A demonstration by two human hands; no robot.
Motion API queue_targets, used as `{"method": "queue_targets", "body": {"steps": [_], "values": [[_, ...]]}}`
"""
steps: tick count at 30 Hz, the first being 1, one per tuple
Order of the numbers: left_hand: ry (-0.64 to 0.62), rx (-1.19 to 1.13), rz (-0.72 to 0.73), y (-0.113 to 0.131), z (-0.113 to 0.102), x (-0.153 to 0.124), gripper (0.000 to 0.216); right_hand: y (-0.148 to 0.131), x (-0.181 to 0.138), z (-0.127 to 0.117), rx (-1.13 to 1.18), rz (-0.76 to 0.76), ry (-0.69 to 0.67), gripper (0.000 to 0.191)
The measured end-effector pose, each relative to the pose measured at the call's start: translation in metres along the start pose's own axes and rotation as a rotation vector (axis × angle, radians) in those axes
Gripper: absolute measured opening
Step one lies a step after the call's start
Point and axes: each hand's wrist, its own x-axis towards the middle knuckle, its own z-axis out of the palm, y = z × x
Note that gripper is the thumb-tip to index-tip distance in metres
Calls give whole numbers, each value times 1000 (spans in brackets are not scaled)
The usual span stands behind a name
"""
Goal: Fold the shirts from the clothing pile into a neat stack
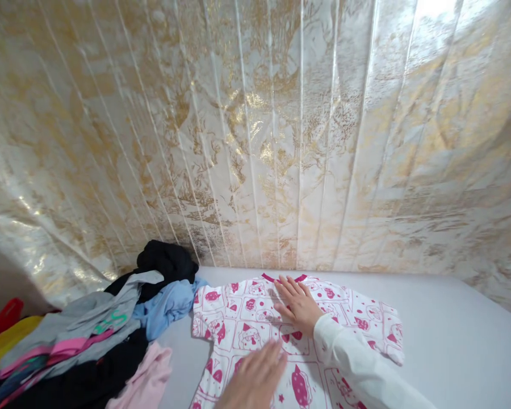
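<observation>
A white T-shirt [247, 335] with a pink cartoon print and a dark pink neckband lies spread on the pale table. Its sleeves reach out to both sides, and its lower part runs out of the bottom of the view. My right hand [298, 305], in a white sleeve, rests flat on the chest just below the neckband, fingers stretched out. Lower down, my left hand [255, 376] is held over the middle of the shirt with its fingers extended, slightly blurred. Whether it touches the cloth I cannot tell. Neither hand grips anything.
A heap of clothes lies at the left, with a grey garment [106, 312], a black one [166, 262], a light blue one [170, 304] and a pink one [147, 378]. A shiny gold-and-white curtain [255, 142] hangs along the far edge of the table [447, 335].
</observation>
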Motion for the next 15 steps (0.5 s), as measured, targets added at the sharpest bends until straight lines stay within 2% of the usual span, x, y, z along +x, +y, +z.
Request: {"method": "queue_targets", "body": {"steps": [1,2,4,8,11,15], "values": [[40,11,-42,-11,-11,13,68,1,-7,1,-5,27,15,67],[118,39,-124,-20,-20,27,67,3,-14,3,-11,59,28,68],[157,83,-177,-37,-32,55,65,10,-23,9,-23,138,43,70],[162,123,-143,-58,-30,95,61,30,-30,22,-27,219,69,75],[206,135,-214,-70,-19,101,65,56,-33,23,-59,236,97,75],[193,146,-311,-81,-18,93,70,100,-42,20,-159,456,95,71]]}}
